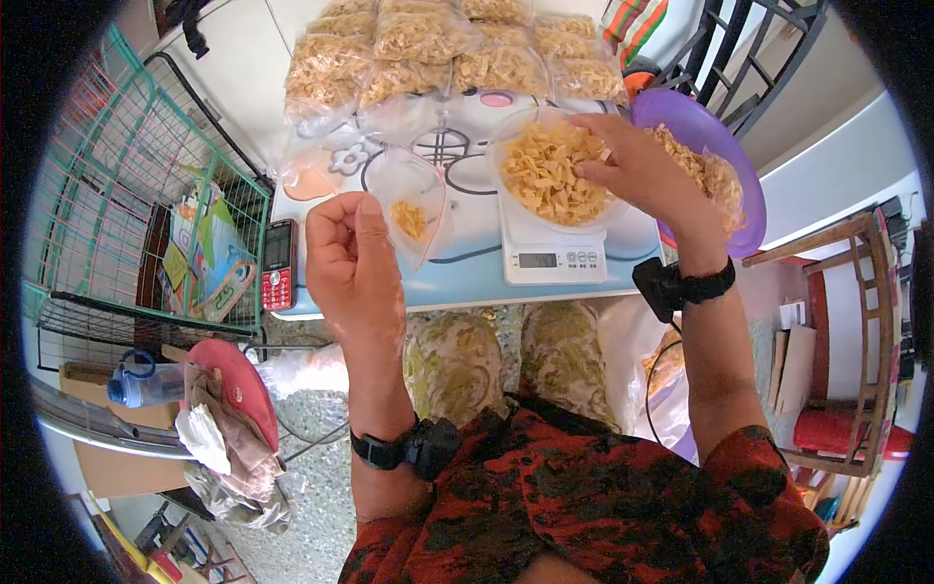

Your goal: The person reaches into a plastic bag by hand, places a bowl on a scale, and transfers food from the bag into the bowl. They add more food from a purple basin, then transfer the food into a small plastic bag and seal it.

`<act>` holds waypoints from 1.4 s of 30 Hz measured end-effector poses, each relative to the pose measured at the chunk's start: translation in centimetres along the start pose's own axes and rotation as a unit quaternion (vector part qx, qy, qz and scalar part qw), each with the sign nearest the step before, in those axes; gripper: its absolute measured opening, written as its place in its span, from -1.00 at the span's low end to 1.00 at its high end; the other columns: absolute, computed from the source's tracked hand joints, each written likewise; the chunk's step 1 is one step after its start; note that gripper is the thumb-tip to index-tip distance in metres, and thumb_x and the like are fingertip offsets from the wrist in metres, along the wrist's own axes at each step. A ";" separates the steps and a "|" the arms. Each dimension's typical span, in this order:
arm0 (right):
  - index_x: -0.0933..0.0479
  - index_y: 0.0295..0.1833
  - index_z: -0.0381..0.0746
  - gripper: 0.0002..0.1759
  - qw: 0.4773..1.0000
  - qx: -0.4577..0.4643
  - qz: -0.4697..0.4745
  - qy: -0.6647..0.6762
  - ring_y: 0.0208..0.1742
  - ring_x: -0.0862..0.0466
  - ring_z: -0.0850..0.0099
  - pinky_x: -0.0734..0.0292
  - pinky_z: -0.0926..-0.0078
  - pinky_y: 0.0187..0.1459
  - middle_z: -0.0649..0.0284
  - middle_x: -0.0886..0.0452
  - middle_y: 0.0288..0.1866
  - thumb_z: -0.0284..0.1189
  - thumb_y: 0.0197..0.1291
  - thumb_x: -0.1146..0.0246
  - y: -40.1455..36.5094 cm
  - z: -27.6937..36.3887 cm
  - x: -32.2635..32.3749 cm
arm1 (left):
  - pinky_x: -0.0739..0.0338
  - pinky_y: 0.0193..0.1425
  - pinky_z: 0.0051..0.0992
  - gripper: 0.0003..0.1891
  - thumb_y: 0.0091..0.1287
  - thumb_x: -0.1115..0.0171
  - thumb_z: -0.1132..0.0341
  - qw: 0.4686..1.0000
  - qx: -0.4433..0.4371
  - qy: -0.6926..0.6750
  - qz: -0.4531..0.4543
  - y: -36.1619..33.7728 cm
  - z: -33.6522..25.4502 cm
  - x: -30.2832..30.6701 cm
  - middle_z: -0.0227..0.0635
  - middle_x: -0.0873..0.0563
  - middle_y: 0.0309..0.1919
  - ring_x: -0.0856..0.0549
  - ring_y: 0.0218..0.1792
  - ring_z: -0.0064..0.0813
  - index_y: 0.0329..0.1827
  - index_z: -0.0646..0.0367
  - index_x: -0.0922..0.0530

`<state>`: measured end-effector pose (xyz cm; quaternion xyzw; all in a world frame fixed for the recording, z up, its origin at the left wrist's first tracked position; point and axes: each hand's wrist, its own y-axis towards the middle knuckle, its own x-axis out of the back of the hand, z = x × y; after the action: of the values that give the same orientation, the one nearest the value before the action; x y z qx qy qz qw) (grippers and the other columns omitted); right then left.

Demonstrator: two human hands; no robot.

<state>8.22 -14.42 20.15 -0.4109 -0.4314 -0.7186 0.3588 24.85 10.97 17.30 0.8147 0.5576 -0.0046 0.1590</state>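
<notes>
My left hand (355,258) is closed, thumb pressed over curled fingers, at the edge of a clear plastic bag (436,195). A small cluster of yellow chips (411,220) lies inside that bag. On the right, my right hand (637,165) reaches over the rim of a clear bowl (508,195), thumb and forefinger apart above flat yellow chips (555,175) that fill it. Its other fingertips are partly hidden. Under the bowl stands a white digital kitchen scale (555,263); its display digits are too blurred to read.
Filled bags of chips (418,39) are stacked along the back of the patterned table (467,243). A purple basin (744,175) with more chips stands at the right. A red phone (279,263) lies at the left edge, beside a green wire rack (117,185).
</notes>
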 end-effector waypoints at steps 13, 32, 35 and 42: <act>-0.53 -0.09 -0.25 -0.78 0.991 -0.110 -0.053 0.053 -0.17 -0.67 0.08 -0.55 0.21 -0.14 0.04 -0.66 -0.21 -0.38 0.19 -0.25 0.4 0.7 2.3 | -0.24 -0.43 -0.77 -0.89 0.46 -0.17 0.36 0.999 0.041 -0.006 0.023 -0.2 0.5 0.0 -0.57 -0.54 -0.40 -0.40 -0.45 -0.85 -0.11 0.22 -0.50; -0.47 0.23 -0.20 -0.45 0.999 0.033 0.016 0.019 -0.01 -0.60 0.23 -0.53 0.34 -0.02 0.15 -0.56 0.13 -0.29 0.12 -0.37 -0.9 3.9 1.4 | -0.23 -0.63 -0.72 -0.83 0.45 -0.20 0.26 0.999 0.029 0.008 0.032 -0.5 0.6 -0.7 -0.53 -0.47 -0.60 -0.38 -0.66 -0.80 -0.15 0.17 -0.49; -0.50 0.19 -0.17 -0.46 0.998 0.038 0.014 -0.043 0.04 -0.61 0.12 -0.54 0.27 0.01 0.10 -0.55 0.15 -0.24 0.10 -0.38 -0.8 4.1 0.4 | -0.24 -0.62 -0.73 -0.83 0.45 -0.20 0.25 0.999 0.025 0.017 0.036 -0.5 0.7 -0.9 -0.54 -0.47 -0.60 -0.38 -0.65 -0.80 -0.15 0.17 -0.49; -0.56 0.04 -0.21 -0.64 0.998 -0.002 -0.002 -0.062 -0.08 -0.65 0.11 -0.56 0.26 -0.07 0.10 -0.61 0.01 -0.33 0.13 -0.33 -0.1 4.2 -0.7 | -0.23 -0.63 -0.73 -0.82 0.45 -0.20 0.23 0.998 0.032 0.027 0.040 -0.5 0.8 -0.9 -0.55 -0.47 -0.60 -0.37 -0.66 -0.80 -0.14 0.16 -0.49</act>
<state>9.58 -10.44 20.66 -0.4545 -0.4518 -0.6933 0.3295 24.20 10.14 16.62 0.8407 0.5284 0.0060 0.1182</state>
